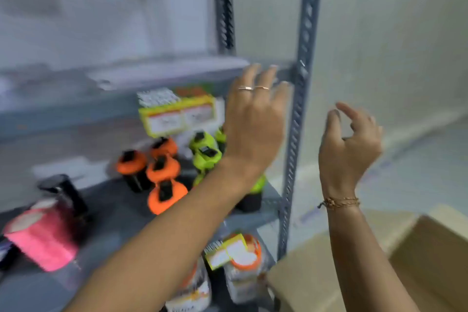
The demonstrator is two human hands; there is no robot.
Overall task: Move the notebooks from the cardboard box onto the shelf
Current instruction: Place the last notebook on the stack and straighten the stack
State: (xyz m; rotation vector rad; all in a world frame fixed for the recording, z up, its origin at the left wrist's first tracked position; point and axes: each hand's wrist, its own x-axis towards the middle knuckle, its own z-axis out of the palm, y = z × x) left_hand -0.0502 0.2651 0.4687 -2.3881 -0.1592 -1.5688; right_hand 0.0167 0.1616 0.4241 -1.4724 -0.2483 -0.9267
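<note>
1. My left hand (253,119) is raised in front of the shelf (126,106), fingers spread wide and flat, and it holds nothing. It is close to the front edge of the upper board, but the picture is blurred and I cannot tell if the fingertips touch it.

2. My right hand (352,144) is up beside the grey upright post (301,114), on its outer side. The fingers are loosely curled and apart, with nothing between them.

3. The cardboard box (379,266) stands at the lower right, its flaps open. I cannot see inside it, so I see no notebooks there.

4. One spiral notebook (177,111) with a yellow-green cover leans on the middle level, behind the orange (157,167) and green bottles (205,149). A similar one (225,251) is on the level below, near a jar with an orange lid (247,253).

5. I judge that both hands are free now and the next move is to go down to the box.

6. Risks: my left forearm passes just above the bottles, so pulling it back low could knock them over. The leaning notebook may slide down, because nothing holds it. My right hand could also strike the post if I swing it carelessly.
</note>
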